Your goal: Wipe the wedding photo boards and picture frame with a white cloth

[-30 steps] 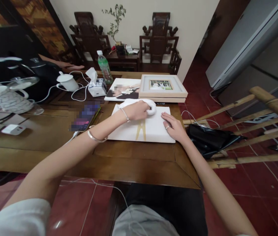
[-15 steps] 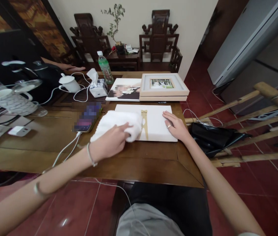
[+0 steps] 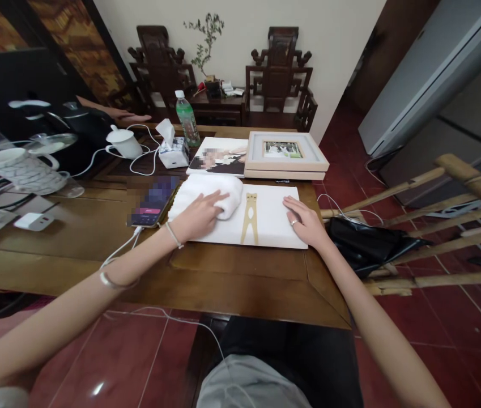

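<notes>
A white rectangular panel (image 3: 272, 226) lies flat near the table's front edge, with a tan, two-legged flat piece (image 3: 250, 217) at its middle. My left hand (image 3: 203, 216) holds a bunched white fluffy towel (image 3: 210, 190) against the panel's left part, the index finger stretched over the cloth. The towel covers the upper left corner of the panel. On the panel's right side rests my right hand (image 3: 303, 220), fingers extended, a ring on one of them. Left of the towel is a phone (image 3: 153, 201) with a white cable plugged in.
Behind the panel lie a photo print (image 3: 218, 156) and stacked light-wood picture frames (image 3: 286, 156). A tissue box (image 3: 174, 153), a green-labelled bottle (image 3: 187, 119), a lidded white cup (image 3: 124, 141) and a patterned mug (image 3: 23, 173) stand left. Another person's hand (image 3: 136, 117) rests farther back.
My left hand has slid the towel away from me and slightly left over the panel, uncovering more of the tan piece and the panel's lower left. My right hand stays on the panel.
</notes>
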The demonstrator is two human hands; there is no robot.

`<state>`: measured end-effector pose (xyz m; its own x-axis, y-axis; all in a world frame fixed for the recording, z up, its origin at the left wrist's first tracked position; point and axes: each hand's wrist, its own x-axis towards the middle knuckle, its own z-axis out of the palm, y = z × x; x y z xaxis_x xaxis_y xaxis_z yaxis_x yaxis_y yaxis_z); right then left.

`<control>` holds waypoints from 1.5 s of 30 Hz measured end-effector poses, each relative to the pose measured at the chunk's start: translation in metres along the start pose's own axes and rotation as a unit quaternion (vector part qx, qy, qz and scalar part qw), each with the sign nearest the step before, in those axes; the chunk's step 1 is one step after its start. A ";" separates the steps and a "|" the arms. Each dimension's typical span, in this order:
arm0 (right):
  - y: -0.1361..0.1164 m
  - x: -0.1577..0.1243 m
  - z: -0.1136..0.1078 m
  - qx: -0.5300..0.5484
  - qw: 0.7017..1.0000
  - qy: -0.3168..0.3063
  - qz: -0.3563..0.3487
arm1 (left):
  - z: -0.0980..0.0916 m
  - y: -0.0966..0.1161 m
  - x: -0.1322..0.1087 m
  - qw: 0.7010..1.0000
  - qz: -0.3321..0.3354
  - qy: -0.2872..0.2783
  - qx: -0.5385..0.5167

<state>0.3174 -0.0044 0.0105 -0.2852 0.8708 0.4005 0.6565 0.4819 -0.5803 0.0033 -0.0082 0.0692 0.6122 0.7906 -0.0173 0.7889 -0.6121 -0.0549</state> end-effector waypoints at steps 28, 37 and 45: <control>0.000 0.000 0.001 0.012 1.000 0.005 -0.001 | -0.006 0.000 -0.013 0.999 0.008 -0.020 -0.049; 0.001 0.000 0.001 0.021 1.000 0.003 -0.005 | 0.012 0.005 -0.039 0.998 -0.041 0.040 0.004; -0.001 0.000 0.000 0.021 1.000 0.003 0.001 | -0.006 0.044 -0.090 0.999 -0.027 0.021 0.016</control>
<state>0.3169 -0.0048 0.0109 -0.2793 0.8717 0.4026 0.6268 0.4832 -0.6113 -0.0166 -0.1063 0.0742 0.5711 0.8204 0.0280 0.8190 -0.5673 -0.0859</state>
